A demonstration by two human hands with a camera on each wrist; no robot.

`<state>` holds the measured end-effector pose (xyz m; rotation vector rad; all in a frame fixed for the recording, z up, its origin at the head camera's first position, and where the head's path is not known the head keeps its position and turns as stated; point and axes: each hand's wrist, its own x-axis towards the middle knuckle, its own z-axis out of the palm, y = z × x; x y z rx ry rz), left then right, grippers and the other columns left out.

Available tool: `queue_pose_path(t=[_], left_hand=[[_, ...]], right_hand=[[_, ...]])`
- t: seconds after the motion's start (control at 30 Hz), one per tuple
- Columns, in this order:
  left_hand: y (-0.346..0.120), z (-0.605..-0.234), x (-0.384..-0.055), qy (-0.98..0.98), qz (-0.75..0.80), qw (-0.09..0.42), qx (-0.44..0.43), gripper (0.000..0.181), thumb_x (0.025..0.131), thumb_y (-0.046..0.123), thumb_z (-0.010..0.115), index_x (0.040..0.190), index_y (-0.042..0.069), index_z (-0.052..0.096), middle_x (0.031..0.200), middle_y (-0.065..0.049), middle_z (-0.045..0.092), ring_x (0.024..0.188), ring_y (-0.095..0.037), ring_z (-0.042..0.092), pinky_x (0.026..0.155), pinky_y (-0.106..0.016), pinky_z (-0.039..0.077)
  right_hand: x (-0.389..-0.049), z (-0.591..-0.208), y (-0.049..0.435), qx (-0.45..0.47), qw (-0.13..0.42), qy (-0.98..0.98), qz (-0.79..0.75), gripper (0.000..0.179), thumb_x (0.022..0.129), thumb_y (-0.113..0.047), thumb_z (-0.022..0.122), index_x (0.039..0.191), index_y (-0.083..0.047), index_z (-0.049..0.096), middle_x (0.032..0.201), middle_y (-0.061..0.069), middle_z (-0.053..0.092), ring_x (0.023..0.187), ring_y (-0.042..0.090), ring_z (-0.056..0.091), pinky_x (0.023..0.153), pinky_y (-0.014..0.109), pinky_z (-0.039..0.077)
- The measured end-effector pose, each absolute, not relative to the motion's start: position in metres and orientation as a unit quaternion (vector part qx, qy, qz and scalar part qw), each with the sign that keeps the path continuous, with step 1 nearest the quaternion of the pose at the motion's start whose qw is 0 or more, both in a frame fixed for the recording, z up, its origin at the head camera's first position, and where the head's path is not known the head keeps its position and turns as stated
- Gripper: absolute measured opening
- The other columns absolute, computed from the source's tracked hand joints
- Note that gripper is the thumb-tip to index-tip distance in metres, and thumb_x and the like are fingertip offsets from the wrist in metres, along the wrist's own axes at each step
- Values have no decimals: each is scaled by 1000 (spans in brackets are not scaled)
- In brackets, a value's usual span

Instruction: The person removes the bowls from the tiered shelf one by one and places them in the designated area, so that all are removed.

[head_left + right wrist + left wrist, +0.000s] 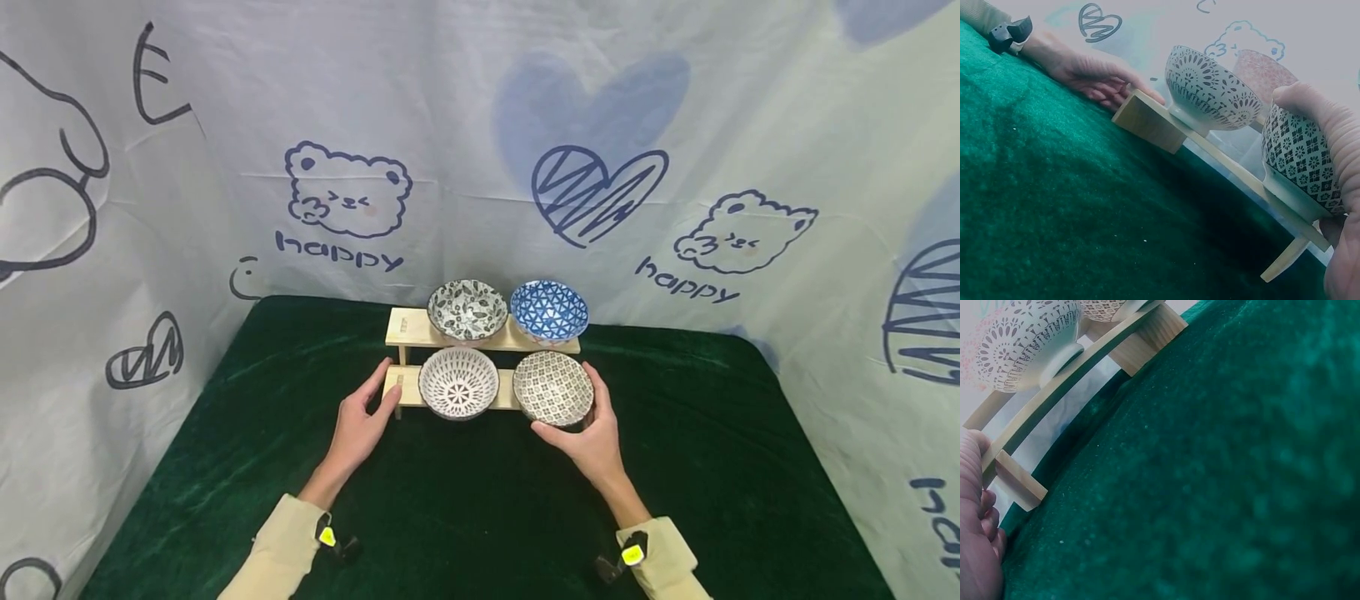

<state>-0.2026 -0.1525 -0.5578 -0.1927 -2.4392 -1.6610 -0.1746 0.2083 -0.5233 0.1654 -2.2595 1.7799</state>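
Gripping brown-patterned bowl (553,387) w/ R hand (597,443), thumb at near side, fingers round R side, at R end of lower step (506,392) of wooden rack (408,327). Pinching L end of same step w/ L hand (357,427), thumb on top. Seen btwn hands, same step: white bowl (459,383) w/ dark spokes. Seen beyond hands, on upper step (510,339): leaf-print bowl (467,310) & blue bowl (550,311), latter nearer R. Spread beneath hands: dk green cloth (480,508).
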Motion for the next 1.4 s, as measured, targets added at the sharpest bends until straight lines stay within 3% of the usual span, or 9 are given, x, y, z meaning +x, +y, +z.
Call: queue_pose_path(t=[0.1, 0.2, 0.43, 0.9, 1.4], left_hand=[[-153, -557, -202, -821, -560, 91, -64, 60, 107, 35, 62, 159, 9, 45, 161, -7, 46, 150, -27, 42, 122, -53, 35], [-153, -557, -202, -821, -560, 88, -64, 61, 107, 35, 61, 159, 10, 44, 162, -7, 46, 150, -27, 42, 122, -53, 35], [-153, -558, -202, -825, -555, 85, -62, 61, 107, 36, 61, 159, 8, 44, 162, -8, 46, 150, -29, 42, 122, -54, 35], [-152, -558, -202, -826, -555, 75, -58, 62, 107, 37, 61, 160, 10, 43, 163, -7, 43, 152, -29, 40, 122, -55, 33], [-152, -559, -203, -827, -553, 78, -59, 62, 107, 37, 61, 160, 10, 43, 162, -7, 45, 151, -29, 41, 121, -55, 35]], right_hand=[[-174, -523, 210, 61, 133, -770, 621, 110, 74, -2, 93, 162, -4, 27, 164, 10, 37, 148, 28, 40, 117, 15, 33], [-173, -523, 212, 61, 133, -763, 630, 109, 74, 1, 92, 161, -5, 27, 163, 11, 37, 147, 29, 40, 115, 12, 33], [-170, -523, 218, 47, 132, -762, 632, 107, 75, 1, 91, 162, -11, 29, 164, 11, 35, 147, 30, 40, 114, 13, 35], [-163, -527, 243, 31, 160, -743, 649, 107, 74, 12, 88, 161, -9, 29, 161, 8, 39, 145, 26, 42, 113, 13, 38], [-181, -540, 289, -44, 207, -768, 604, 102, 79, 2, 88, 161, -9, 29, 161, 9, 38, 144, 27, 41, 114, 14, 37]])
